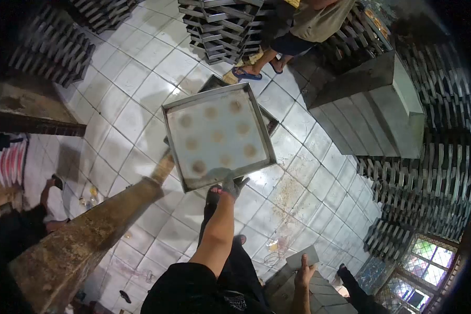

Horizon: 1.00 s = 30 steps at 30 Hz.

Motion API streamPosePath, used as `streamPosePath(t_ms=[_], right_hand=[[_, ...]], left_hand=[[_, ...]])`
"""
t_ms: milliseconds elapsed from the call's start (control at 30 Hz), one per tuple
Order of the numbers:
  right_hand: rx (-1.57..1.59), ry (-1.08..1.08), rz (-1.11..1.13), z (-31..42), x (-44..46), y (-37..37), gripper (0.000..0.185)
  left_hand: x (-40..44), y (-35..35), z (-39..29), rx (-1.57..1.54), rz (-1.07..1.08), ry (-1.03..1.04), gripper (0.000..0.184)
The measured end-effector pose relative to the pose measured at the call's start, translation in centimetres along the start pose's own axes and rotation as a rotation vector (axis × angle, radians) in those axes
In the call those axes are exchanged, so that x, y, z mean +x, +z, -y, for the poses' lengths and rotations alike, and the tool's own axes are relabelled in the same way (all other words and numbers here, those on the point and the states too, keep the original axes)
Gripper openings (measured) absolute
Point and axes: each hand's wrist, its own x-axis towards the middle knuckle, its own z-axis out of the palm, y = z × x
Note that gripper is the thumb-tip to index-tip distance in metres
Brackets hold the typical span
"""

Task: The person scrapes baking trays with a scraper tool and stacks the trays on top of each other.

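A square metal baking tray (217,133) with rows of round brown stains lies in front of me, at an angle over another dark tray (212,83) whose corners stick out beneath it. At its near rim my left hand (232,187), in what looks like a grey glove, is closed on the edge; some fingers are hidden behind the rim. Down at the lower right, my right hand (304,273) grips a flat grey rectangular scraper plate (302,256), thumb on its face. That plate is well apart from the tray.
Stacked trays (220,31) stand ahead, and more (418,183) line the right side. Big grey metal stacks (369,110) stand at right. A brown post (94,240) slants at lower left. Another person (319,21) stands at the top; one more person's leg (55,199) shows left.
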Motion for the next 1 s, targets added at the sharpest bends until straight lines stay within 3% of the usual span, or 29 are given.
streamPosePath(t_ms=[133, 200, 267, 333, 400, 500, 533, 600, 700, 833, 900, 1000], right_hand=[[0.01, 0.048, 0.067, 1.7, -1.2, 1.2, 0.024], [-0.013, 0.052, 0.073, 0.2, -0.8, -0.1, 0.025], [-0.03, 0.044, 0.083, -1.2, -0.3, -0.7, 0.027], [-0.014, 0.01, 0.044, -2.8, -0.2, -1.8, 0.03], [0.043, 0.02, 0.039, -3.0, -0.9, -1.4, 0.032], [0.081, 0.011, 0.057, -4.2, -1.6, -2.2, 0.036], [0.063, -0.011, 0.073, -5.6, -1.5, -3.2, 0.037], [0.074, -0.015, 0.096, -8.0, -1.0, -4.7, 0.036], [0.035, -0.015, 0.171, -9.9, -2.2, -7.1, 0.042], [-0.097, -0.016, 0.209, -15.9, -1.8, -12.7, 0.047], [-0.46, 0.015, 0.126, -19.3, -2.0, -15.6, 0.052], [-0.352, -0.017, 0.159, -23.9, -3.4, -19.6, 0.056]], left_hand=[[0.1, 0.2, 0.2, 0.054, -0.087, -0.048, 0.03], [-0.1, -0.2, 0.1, 0.166, -0.007, -0.014, 0.033], [-3.1, 1.8, -0.6, 0.337, 0.019, -0.033, 0.039], [-6.7, 3.6, -1.4, 0.795, 0.02, -0.176, 0.047], [-9.0, 1.0, -1.9, 0.891, 0.1, -0.191, 0.053], [-10.7, -7.8, -3.1, 1.063, -0.079, -0.248, 0.04], [-10.4, -13.4, -3.7, 1.429, 0.096, 0.0, 0.035], [-16.8, -15.1, -5.6, 1.656, -0.064, -0.029, 0.032], [-28.1, -17.1, -8.3, 1.69, -0.313, -0.16, 0.028], [-35.4, -30.2, -12.5, 1.872, -0.348, -0.006, 0.031], [-38.9, -36.7, -13.7, 1.914, -0.328, 0.092, 0.033], [-49.3, -35.2, -9.8, 1.675, -0.441, 0.043, 0.037]])
